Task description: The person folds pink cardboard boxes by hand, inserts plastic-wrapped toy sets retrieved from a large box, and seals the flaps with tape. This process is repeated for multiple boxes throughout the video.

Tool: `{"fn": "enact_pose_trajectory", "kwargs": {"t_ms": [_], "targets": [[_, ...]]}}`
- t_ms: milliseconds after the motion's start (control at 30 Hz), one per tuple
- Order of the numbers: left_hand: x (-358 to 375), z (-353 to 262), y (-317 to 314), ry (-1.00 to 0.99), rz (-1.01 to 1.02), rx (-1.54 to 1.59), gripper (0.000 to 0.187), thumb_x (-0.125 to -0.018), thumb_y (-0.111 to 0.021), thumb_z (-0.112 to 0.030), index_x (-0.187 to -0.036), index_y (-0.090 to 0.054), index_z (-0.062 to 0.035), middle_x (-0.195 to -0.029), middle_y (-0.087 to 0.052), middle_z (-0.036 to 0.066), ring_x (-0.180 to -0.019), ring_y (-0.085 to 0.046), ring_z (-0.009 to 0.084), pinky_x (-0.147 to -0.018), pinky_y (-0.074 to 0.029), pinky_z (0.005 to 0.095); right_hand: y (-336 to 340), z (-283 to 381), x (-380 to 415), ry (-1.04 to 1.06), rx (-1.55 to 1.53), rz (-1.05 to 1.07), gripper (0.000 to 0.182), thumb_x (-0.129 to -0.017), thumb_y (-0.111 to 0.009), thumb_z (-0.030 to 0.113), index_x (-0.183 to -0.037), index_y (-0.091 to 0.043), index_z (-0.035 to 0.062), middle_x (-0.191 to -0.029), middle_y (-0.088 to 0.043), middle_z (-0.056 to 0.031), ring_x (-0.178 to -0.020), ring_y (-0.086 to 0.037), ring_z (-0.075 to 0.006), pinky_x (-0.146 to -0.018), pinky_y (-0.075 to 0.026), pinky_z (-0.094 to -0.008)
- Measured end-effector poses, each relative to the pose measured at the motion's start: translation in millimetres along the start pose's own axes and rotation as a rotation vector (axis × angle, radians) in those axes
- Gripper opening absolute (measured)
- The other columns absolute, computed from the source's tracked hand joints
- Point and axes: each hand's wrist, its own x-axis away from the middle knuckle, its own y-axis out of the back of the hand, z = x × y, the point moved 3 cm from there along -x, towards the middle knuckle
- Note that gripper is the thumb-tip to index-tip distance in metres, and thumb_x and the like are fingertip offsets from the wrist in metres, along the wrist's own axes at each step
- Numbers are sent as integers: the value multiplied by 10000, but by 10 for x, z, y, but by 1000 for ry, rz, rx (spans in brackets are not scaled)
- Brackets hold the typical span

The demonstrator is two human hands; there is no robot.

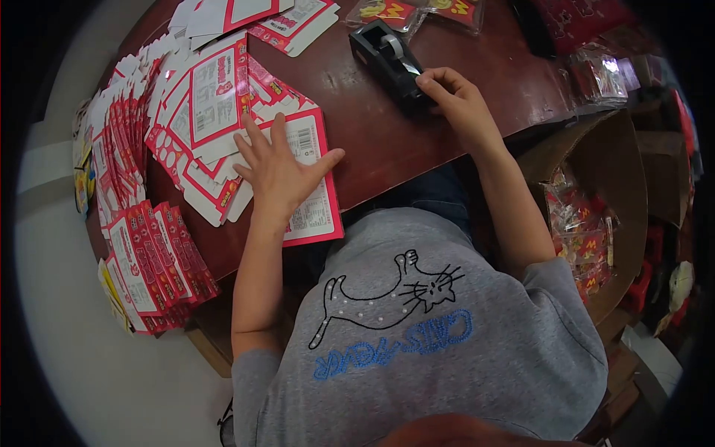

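Note:
My left hand (281, 167) lies with its fingers spread over a flat red-and-white printed carton (316, 205). This carton sits at the table's front edge, with a barcode and fine print showing on its face. My right hand (460, 104) is at the front end of a black tape dispenser (383, 63), thumb and forefinger pinched together on the end of the clear tape (410, 68). The tape still runs back to the roll (392, 46) inside the dispenser. Beside my left hand, more flat cartons (212, 93) lie overlapping in a loose pile.
Rows of folded cartons (123, 149) stand along the table's left side, with more (160, 261) at the front left corner. Red packets with yellow print (387, 13) lie at the back. A cardboard box (618, 194) of wrapped packets stands right of the dark red table (372, 160).

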Motion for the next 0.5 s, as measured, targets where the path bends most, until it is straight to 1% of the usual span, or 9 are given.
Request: {"fn": "enact_pose_trajectory", "kwargs": {"t_ms": [67,167,200,233,300,367,400,467,500], "targets": [[24,81,-15,-61,-30,94,1011,-666,-835,-567,-1471,-465,-80,-1607,-112,309,-1433,-216,548,-1134,-290,613,5,-20,27,153,-185,23,196,-958,-688,272,-1020,-696,86,-1390,-561,-81,-1091,-595,-108,-844,-479,-258],[94,103,72,-208,-112,185,930,-668,-828,-438,-1464,-483,-102,-1588,-177,287,-1394,-296,515,-1106,-324,603,3,-70,191,213,-302,49,115,-945,-695,173,-962,-698,59,-1477,-478,-111,-1121,-592,-130,-883,-487,-280],[113,58,144,-308,-162,171,910,-659,-821,-380,-1462,-488,-112,-1579,-208,271,-1378,-330,491,-1094,-337,597,-1,-89,224,210,-300,52,115,-945,-695,173,-962,-698,59,-1477,-478,-111,-1121,-592,-130,-883,-487,-280],[116,17,200,-306,-158,170,910,-659,-821,-380,-1462,-488,-112,-1579,-208,271,-1378,-330,491,-1094,-337,597,-3,-106,266,238,-279,38,94,-939,-696,138,-957,-692,46,-1473,-479,-116,-1132,-590,-134,-902,-487,-285],[151,-188,319,-570,-93,246,904,-629,-826,-346,-1446,-506,-125,-1569,-254,240,-1392,-341,450,-1106,-342,568,-5,-198,294,267,-261,15,75,-933,-697,104,-953,-687,32,-1468,-480,-120,-1144,-588,-139,-922,-487,-290],[138,-294,340,-669,-72,272,906,-611,-828,-330,-1440,-513,-142,-1566,-288,199,-1399,-345,430,-1114,-341,548,0,-342,269,393,-2,-74,71,-940,-689,93,-946,-684,23,-1435,-497,-126,-1119,-601,-137,-925,-494,-267],[140,-327,305,-754,1,329,898,-607,-828,-327,-1433,-524,-149,-1579,-280,187,-1406,-336,432,-1122,-334,545,13,-397,267,394,-1,-75,71,-940,-689,93,-946,-684,23,-1435,-497,-126,-1119,-601,-137,-925,-494,-267],[109,-314,222,-834,80,382,889,-604,-828,-324,-1426,-534,-155,-1592,-272,175,-1414,-326,434,-1131,-328,542,73,-469,292,438,100,-192,80,-961,-662,81,-999,-679,12,-1279,-599,-96,-1032,-624,-106,-861,-506,-234],[86,-271,149,-921,143,358,907,-602,-834,-336,-1437,-524,-165,-1609,-249,168,-1414,-326,435,-1135,-322,547,81,-409,332,436,98,-182,80,-961,-662,81,-999,-679,12,-1279,-599,-96,-1032,-624,-106,-861,-506,-234]]}}
